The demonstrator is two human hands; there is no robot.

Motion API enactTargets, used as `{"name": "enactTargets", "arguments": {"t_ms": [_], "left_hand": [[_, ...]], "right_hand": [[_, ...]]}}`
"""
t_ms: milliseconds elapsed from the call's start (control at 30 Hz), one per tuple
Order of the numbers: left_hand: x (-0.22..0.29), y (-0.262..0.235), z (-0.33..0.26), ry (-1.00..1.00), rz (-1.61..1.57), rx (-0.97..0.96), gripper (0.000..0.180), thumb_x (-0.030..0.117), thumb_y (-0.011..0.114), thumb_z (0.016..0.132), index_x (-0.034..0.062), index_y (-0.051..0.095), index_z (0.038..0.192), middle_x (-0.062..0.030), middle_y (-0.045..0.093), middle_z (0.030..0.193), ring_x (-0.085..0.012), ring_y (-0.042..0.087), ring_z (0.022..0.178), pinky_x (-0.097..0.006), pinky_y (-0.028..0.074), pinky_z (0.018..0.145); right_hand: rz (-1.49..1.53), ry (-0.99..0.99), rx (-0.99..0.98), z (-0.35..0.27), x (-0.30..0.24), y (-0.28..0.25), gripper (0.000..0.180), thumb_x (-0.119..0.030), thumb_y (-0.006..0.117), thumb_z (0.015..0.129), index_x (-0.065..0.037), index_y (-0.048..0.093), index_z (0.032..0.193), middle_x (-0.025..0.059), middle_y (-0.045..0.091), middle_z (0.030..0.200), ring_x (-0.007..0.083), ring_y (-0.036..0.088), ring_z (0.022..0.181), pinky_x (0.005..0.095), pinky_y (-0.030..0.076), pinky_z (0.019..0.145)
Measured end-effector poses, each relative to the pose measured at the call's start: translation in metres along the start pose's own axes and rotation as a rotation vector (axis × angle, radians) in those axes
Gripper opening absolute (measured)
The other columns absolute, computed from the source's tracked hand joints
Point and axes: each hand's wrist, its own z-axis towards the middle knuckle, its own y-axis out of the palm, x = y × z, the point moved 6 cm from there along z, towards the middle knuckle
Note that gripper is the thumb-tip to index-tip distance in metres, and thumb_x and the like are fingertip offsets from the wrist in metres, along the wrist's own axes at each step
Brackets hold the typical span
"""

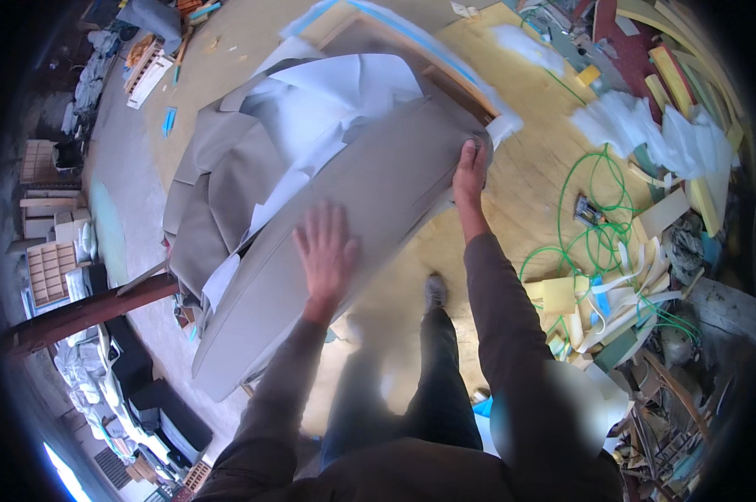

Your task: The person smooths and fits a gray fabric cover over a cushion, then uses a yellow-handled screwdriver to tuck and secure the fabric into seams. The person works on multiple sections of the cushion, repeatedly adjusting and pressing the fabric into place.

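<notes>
Grey upholstered cushion panel (344, 226), lying slanted under both hands: looks bulky, soft-skinned, probably light but floppy. Left hand (326, 251) flat, fingers spread, pressing its face; right hand (470, 171) clenched over the far corner. Best gripped at edges, beyond the fingertips.

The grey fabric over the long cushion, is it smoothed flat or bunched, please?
Flat under the left hand along the long cushion; bunched in loose folds beyond it, with white paper on top. The right hand grips the cushion's corner.

Left hand (326, 251) flat on grey cushion (378, 201); right hand (470, 174) apparently grips its edge.
</notes>
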Motion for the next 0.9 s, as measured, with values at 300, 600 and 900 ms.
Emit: {"name": "enactTargets", "arguments": {"t_ms": [300,600,900], "left_hand": [[0.038,-0.018,0.111,-0.023,-0.184,0.309,0.058,0.039,0.054,0.110,0.0075,0.052,0.158,-0.0126,0.057,0.159,-0.0326,0.048,0.150,-0.052,0.030,0.127],[0.033,-0.010,0.157,0.014,-0.313,0.123,0.045,0.043,0.051,0.113,0.0112,0.064,0.142,-0.0127,0.072,0.128,-0.0354,0.070,0.116,-0.052,0.053,0.100],[0.049,0.003,0.202,0.101,-0.427,-0.082,0.054,0.052,0.046,0.115,0.0050,0.071,0.111,-0.0185,0.076,0.107,-0.0414,0.074,0.097,-0.056,0.056,0.089]], "right_hand": [[-0.732,-0.266,-0.285,0.053,-0.064,0.031,0.061,-0.063,0.051,0.111,-0.009,0.067,0.135,0.0220,0.076,0.125,0.0470,0.069,0.119,0.0523,0.054,0.100],[-0.803,-0.180,-0.499,0.081,-0.068,0.079,0.057,-0.060,0.043,0.114,-0.013,0.068,0.135,0.0201,0.074,0.130,0.0453,0.067,0.123,0.0536,0.052,0.105],[-0.855,-0.159,-0.550,0.112,-0.018,0.083,0.050,-0.047,0.038,0.116,-0.013,0.071,0.132,0.0208,0.072,0.134,0.0466,0.066,0.126,0.0584,0.051,0.107]]}}
